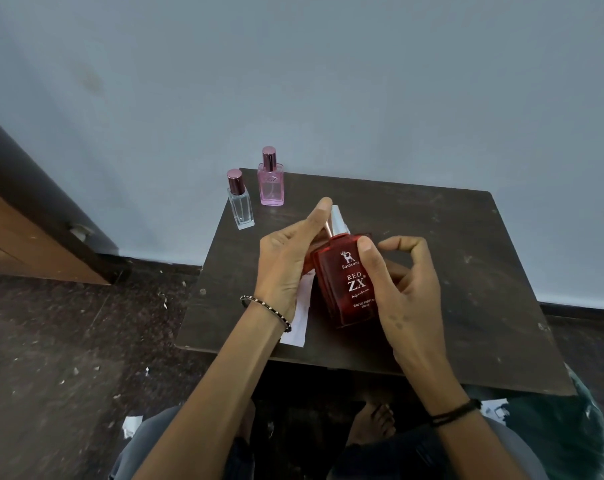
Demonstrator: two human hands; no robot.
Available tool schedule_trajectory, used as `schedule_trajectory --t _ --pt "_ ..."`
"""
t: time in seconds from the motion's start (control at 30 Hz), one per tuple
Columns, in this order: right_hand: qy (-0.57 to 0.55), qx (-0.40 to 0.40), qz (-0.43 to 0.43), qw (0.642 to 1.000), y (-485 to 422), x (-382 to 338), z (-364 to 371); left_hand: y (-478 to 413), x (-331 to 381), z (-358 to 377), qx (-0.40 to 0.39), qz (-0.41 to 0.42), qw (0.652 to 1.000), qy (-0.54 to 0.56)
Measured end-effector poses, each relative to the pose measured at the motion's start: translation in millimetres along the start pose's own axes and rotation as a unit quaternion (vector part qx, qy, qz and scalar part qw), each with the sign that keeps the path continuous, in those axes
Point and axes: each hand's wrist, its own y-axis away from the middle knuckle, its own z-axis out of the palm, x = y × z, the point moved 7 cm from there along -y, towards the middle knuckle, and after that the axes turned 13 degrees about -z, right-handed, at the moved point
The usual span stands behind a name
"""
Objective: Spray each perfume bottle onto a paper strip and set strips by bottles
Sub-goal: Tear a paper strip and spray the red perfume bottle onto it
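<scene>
A red perfume bottle [349,282] labelled "RED ZX" is held tilted above the dark wooden table [466,258]. My right hand [408,292] grips it, thumb on the front face. My left hand [290,258] lies flat against the bottle's left side, its forefinger reaching up past the rose-gold sprayer [329,227]. A white paper strip [298,317] shows below my left palm, and its other end pokes up behind the sprayer. A clear bottle [241,206] and a pink bottle [271,183], both capped, stand at the table's far left corner.
The small table stands against a pale blue wall. Dark speckled floor with scattered paper scraps [132,424] lies to the left, and a wooden door frame [33,237] rises at far left. My knees and a bare foot [373,424] are under the table's near edge.
</scene>
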Motion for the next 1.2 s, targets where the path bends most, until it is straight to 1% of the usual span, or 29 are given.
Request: schedule_trajectory --t 0.13,0.23,0.37,0.5,0.57,0.63,0.77,0.87,0.97,1.1,1.2 --pt "0.001 -0.013 -0.005 1.0 0.7 3.4 4.8 0.6 -1.0 1.2 -0.013 0.007 1.0 -0.013" --pt "-0.021 -0.003 0.018 1.0 0.7 9.5 3.3 -1.3 -6.2 1.0 -0.015 0.016 1.0 -0.001" --pt "-0.039 -0.009 0.042 0.998 -1.1 14.4 1.8 -2.1 -7.6 2.5 -0.006 0.018 0.999 -0.036" --pt "-0.1 -0.015 0.064 0.993 -4.4 10.4 7.0 -0.2 -1.5 2.4 0.003 0.0 0.999 -0.045" --pt "-0.118 -0.015 0.071 0.99 -4.8 9.2 8.2 -0.7 -2.8 -0.4 0.023 -0.018 0.999 -0.027" --pt "-0.11 -0.012 0.068 0.992 -5.6 9.2 5.4 -1.2 -5.6 -2.2 0.036 -0.029 0.999 0.006" --pt "-0.073 0.01 0.06 0.995 -11.7 9.9 -5.5 -4.3 -2.3 -5.0 0.023 -0.021 0.998 0.047" --pt "-0.046 0.023 0.036 0.998 -21.5 6.0 -13.4 -11.0 4.0 -8.4 0.019 -0.012 1.0 0.012" --pt "-0.008 0.026 0.008 1.0 -36.7 -1.7 -22.2 -19.3 9.3 -2.4 0.002 -0.01 0.998 -0.058" --pt "0.033 0.014 -0.019 0.999 -67.4 -6.6 -30.5 -34.8 16.8 13.4 -0.02 -0.014 0.99 -0.136" --pt "0.049 -0.003 -0.032 0.998 -92.6 -5.6 -29.2 -48.7 14.9 21.1 -0.012 -0.036 0.982 -0.185"
